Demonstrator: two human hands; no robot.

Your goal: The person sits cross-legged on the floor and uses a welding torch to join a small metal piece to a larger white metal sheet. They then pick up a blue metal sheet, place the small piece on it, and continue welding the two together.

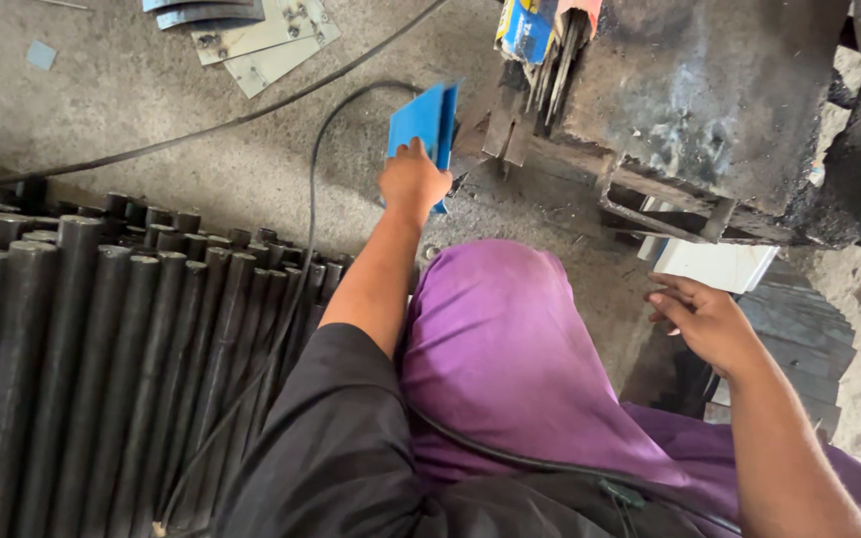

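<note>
The left hand (413, 181) clasps the blue plates (424, 122), standing on edge just left of the sooty metal bench (710, 90); the right hand (707, 321), loosely curled and empty, rests below it.

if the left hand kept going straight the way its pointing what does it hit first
The left hand already touches the blue plates. Pushing on up-frame, it would press them first; the grey concrete floor seems to lie beyond, though depth is unclear.
</note>
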